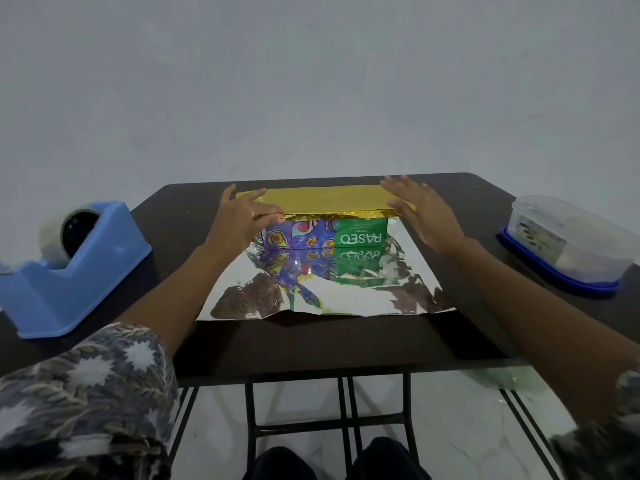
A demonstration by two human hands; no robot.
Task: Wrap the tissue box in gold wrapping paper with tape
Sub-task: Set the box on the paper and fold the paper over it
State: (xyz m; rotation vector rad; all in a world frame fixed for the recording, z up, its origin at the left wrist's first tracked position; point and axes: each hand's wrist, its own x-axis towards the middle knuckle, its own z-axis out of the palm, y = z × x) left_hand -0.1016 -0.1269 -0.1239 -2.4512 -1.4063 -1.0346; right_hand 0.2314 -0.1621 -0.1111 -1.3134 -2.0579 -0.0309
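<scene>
My left hand reaches forward with fingers straight, laid flat, thumb raised. My right hand is level with it, fingers straight and spread.

1. A purple and green patterned cardboard tissue box is seen on a dark rectangular table.
2. Shiny gold wrapping paper is folded over the box top; its silver side is spread in front.
3. The paper is pressed down by the left hand; the right hand is held flat at the right end.
4. A blue plastic tape dispenser stands left, and a clear lidded plastic container right.
</scene>
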